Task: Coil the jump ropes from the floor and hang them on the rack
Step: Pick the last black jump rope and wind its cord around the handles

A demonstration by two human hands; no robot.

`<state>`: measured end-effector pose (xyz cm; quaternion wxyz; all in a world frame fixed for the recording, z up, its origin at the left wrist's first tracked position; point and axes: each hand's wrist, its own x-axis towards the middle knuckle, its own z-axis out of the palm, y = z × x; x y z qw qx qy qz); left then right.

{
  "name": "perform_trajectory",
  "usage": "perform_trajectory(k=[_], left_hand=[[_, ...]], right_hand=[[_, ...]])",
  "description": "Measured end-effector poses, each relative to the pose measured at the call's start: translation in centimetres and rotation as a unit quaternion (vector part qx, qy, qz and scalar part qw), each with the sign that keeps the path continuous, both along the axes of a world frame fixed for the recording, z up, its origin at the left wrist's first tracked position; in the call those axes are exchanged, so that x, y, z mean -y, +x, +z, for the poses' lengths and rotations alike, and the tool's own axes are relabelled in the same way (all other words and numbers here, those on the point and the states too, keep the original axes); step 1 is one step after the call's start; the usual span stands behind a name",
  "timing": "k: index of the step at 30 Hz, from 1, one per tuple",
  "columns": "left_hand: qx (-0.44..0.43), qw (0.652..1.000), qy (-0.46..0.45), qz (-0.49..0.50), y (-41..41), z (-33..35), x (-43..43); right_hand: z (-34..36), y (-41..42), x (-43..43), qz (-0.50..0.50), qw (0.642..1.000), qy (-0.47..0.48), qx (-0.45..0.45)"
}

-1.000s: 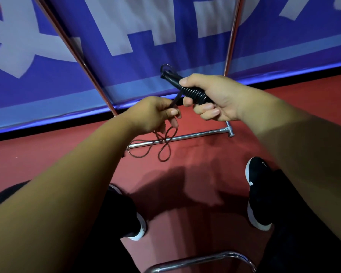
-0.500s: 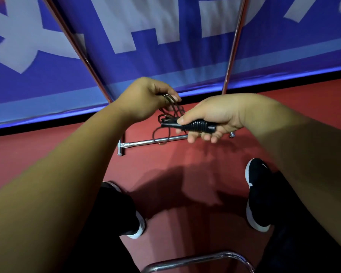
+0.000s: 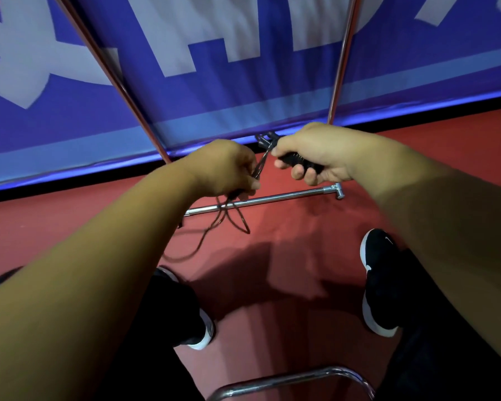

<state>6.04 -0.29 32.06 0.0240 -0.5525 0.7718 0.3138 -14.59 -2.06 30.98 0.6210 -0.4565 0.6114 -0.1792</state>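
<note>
Right hand [image 3: 318,153]: fingers curled tight round the black handles [image 3: 297,162].
Left hand [image 3: 224,169]: at 9 o'clock of the right, pinching the rope [image 3: 261,164].
Rope: loops dangle at 6 o'clock from the left hand, crossing the rack bar [image 3: 287,195] above the red floor [image 3: 272,285].

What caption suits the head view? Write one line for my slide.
Right hand grips the jump rope handle; left hand pinches its cord, loops hanging toward the red floor.
</note>
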Motion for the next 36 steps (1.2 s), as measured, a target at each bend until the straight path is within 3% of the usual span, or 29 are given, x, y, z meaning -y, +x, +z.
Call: perform_trajectory(k=[4,6,9,12,18,20,24,27,36], left_hand=[[0.017,0.994,-0.023,0.109,-0.4,-1.3,0.3],[-0.075,0.977,0.024,0.196,-0.5,-1.7,0.4],[-0.292,0.908,0.086,0.289,-0.6,-1.1,0.4],[-0.435,0.855,0.113,0.260,-0.2,-0.2,0.7],[-0.555,0.798,0.149,0.182,0.6,2.2,0.9],[-0.555,0.805,0.160,0.131,1.0,2.3,0.8],[-0.394,0.914,0.100,0.014,1.9,1.7,0.4],[-0.294,0.953,0.070,-0.020,1.9,1.6,0.0],[-0.381,0.917,0.102,0.054,2.0,2.4,-0.3]], right_hand=[[0.2,0.9,-0.4,-0.010,0.993,0.022,0.119],[0.4,1.1,-0.3,-0.024,0.986,0.027,0.164],[0.8,0.8,0.0,-0.043,0.980,0.032,0.194],[0.8,0.5,0.2,-0.071,0.976,0.040,0.202],[1.0,0.0,0.4,-0.091,0.969,0.042,0.224],[1.2,-0.1,0.5,-0.086,0.968,0.041,0.232],[1.6,-0.7,0.6,-0.091,0.963,0.041,0.252],[1.8,-1.1,0.7,-0.085,0.964,0.031,0.251],[1.8,-1.1,0.5,-0.060,0.982,-0.011,0.180]])
